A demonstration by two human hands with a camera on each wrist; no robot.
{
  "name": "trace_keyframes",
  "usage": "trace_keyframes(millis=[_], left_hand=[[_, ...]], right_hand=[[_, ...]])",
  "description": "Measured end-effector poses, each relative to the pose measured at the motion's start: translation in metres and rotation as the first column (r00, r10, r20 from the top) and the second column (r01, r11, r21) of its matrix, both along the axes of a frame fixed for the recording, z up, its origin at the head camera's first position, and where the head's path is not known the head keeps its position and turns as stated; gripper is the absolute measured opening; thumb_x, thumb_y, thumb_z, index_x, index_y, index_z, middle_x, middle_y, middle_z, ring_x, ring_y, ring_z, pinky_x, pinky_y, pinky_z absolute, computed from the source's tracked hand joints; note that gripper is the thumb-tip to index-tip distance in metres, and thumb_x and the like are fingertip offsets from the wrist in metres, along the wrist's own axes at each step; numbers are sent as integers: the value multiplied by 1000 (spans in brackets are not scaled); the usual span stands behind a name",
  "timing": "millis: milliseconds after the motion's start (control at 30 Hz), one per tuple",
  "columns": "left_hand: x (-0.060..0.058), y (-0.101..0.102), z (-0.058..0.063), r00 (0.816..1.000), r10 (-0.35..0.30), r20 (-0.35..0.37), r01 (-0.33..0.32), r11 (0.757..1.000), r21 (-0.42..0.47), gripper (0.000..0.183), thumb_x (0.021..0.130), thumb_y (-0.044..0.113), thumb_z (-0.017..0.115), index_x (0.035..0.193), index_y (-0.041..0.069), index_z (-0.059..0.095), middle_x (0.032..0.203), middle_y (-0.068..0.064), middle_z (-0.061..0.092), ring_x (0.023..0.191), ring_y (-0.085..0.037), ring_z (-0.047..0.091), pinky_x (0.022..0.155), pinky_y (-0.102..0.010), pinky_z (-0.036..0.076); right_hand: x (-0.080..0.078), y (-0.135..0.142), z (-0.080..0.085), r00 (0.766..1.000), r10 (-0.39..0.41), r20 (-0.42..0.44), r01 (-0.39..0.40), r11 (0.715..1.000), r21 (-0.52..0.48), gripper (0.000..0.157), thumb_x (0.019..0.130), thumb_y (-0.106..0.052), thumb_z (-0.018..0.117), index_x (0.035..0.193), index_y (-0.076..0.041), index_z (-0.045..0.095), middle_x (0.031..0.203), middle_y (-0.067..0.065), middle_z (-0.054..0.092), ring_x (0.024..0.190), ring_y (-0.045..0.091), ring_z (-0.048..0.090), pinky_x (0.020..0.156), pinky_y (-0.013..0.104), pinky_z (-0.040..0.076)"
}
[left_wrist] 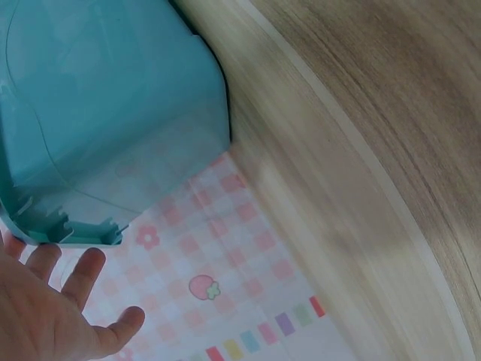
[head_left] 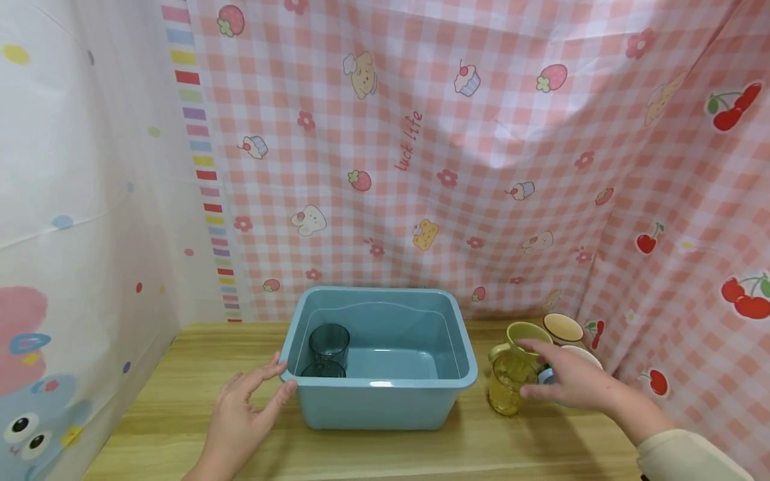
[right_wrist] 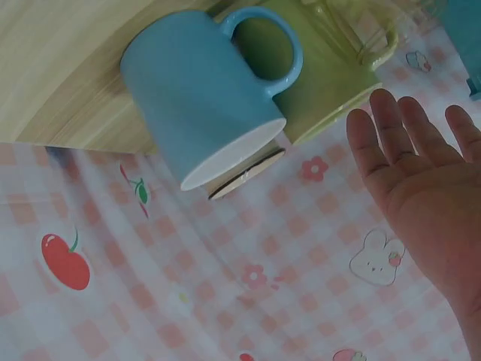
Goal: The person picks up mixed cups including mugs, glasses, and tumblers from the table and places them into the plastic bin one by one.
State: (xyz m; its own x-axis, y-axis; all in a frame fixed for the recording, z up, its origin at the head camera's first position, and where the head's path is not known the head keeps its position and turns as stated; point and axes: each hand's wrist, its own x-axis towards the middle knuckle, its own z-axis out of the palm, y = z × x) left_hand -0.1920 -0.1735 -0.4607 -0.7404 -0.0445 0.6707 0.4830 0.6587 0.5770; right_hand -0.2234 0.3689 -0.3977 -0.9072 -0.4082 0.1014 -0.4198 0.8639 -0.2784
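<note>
A light blue plastic bin (head_left: 385,404) stands on the wooden table with two dark glass cups inside, one dark glass (head_left: 329,341) behind another dark glass (head_left: 323,369). My left hand (head_left: 243,407) is at the bin's front left corner, its spread fingers touching the rim. Over on the right, my right hand (head_left: 571,377) reaches with extended fingers above and beside a yellow glass cup (head_left: 505,394), holding nothing. Close behind that glass is a green mug (head_left: 529,331). A blue mug (right_wrist: 199,90) is partly hidden by the right hand in the head view.
A cup with a cream interior (head_left: 563,327) stands at the back right, behind the blue mug. Checked cloth (head_left: 385,200) hangs behind the table, and a white patterned cloth (head_left: 90,200) hangs at the left. Wooden tabletop (head_left: 204,361) shows left of the bin.
</note>
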Motion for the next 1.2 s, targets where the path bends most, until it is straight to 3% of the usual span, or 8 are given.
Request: trace_keyframes(millis=[267,533,867,1000,1200], left_hand=[[-1,-1,0,1000,-3,22,3,1000,-6,34,87,16,90,118,9,81,131,-8,78,111,-42,77,106,-78,45],[-1,0,0,1000,0,-19,0,1000,-13,34,84,13,91,117,11,82,129,-6,79,108,-39,79,105,-75,47],[-1,0,0,1000,4,3,-4,1000,-12,34,85,15,91,117,11,81,129,-6,78,108,-39,78,106,-76,46],[0,1,1,1000,-1,-21,0,1000,-12,34,84,14,91,117,12,82,129,-5,79,107,-40,79,104,-77,46],[0,0,0,1000,4,-12,-4,1000,-5,34,84,14,91,117,13,82,130,-4,78,109,-37,79,104,-76,47]], right_hand=[[0,-10,-6,1000,14,-5,-13,999,51,89,85,-49,89,154,-8,52,146,16,67,129,36,68,102,57,57],[-2,-16,-13,1000,12,-19,-11,997,74,91,81,-46,92,153,-8,53,145,22,66,126,41,69,97,60,59],[-10,-18,-19,1000,21,-3,-20,998,56,91,83,-46,91,154,-6,51,148,23,63,132,43,65,104,61,56],[-12,-19,-21,1000,14,14,-15,998,61,91,83,-44,92,155,-7,51,149,23,63,133,43,64,105,62,55],[-15,-22,-22,1000,20,16,-21,996,82,90,83,-41,92,154,-6,51,147,24,64,130,44,66,101,62,57]])
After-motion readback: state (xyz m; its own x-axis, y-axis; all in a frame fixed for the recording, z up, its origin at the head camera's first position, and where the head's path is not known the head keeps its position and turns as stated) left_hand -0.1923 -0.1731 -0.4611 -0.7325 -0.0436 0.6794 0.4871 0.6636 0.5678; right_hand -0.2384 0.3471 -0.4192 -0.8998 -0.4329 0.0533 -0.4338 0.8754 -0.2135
